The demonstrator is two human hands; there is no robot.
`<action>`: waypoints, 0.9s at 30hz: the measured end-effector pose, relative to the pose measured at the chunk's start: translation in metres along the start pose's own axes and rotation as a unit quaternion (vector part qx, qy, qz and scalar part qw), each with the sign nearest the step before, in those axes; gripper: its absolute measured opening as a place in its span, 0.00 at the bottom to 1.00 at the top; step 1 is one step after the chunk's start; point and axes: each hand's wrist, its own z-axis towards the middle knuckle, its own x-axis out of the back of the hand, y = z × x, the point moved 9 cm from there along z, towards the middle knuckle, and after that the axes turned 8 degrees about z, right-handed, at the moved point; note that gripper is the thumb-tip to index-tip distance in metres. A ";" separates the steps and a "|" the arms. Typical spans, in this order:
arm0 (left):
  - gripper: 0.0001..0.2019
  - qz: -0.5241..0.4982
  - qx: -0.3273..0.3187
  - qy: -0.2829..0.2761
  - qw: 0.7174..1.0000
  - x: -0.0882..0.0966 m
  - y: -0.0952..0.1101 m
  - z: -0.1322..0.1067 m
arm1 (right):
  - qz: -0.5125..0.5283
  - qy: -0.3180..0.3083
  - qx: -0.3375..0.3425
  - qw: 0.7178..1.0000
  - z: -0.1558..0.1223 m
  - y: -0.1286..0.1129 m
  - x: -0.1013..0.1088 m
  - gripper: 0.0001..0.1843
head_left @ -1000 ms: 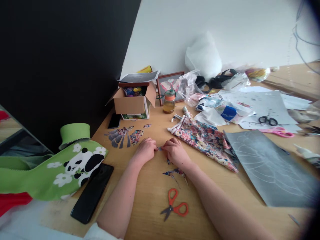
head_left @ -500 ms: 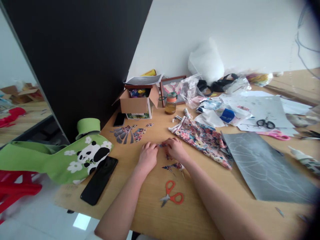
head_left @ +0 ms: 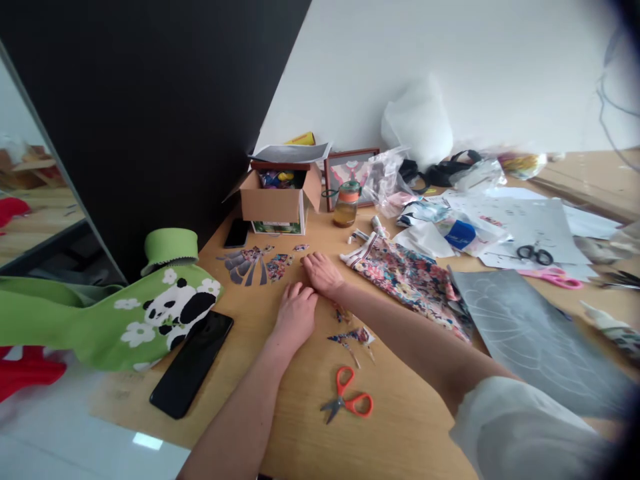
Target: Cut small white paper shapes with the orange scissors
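Observation:
My left hand [head_left: 296, 312] rests on the table with its fingers curled and close together; whatever lies under the fingertips is hidden. Just beyond it, my right hand [head_left: 323, 275] reaches across to the left, fingertips bent down to the tabletop beside a small floral scrap [head_left: 301, 248]. Its fingers look pressed together on something too small to make out. To the left of both hands, a fan of cut grey and floral pieces [head_left: 245, 265] lies flat. More floral scraps [head_left: 353, 337] lie below my right forearm. Orange-handled scissors [head_left: 345, 400] lie open nearer to me.
Floral fabric [head_left: 407, 280] and a grey sheet with white lines [head_left: 530, 333] lie right. A black phone [head_left: 193, 367] and a green panda-pattern item [head_left: 170, 313] are left. Behind stand an open carton [head_left: 275, 203] and a jar [head_left: 346, 207]. Pink scissors [head_left: 555, 277] lie far right.
My right hand has moved left and away from me, from beside my left hand to near the cut pieces. My left hand stays almost in place. The view has shifted slightly.

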 end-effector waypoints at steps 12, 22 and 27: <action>0.20 -0.032 0.006 0.023 0.999 0.002 -0.006 -0.002 | 0.007 -0.023 -0.105 0.994 0.002 0.027 -0.004 0.17; 0.22 -0.089 0.021 0.069 0.993 0.001 -0.017 -0.002 | 0.040 -0.090 -0.216 0.971 -0.027 0.070 0.037 0.17; 0.22 -0.095 0.061 0.079 0.990 0.001 -0.028 0.000 | 0.056 -0.139 -0.189 0.970 -0.053 0.064 0.027 0.11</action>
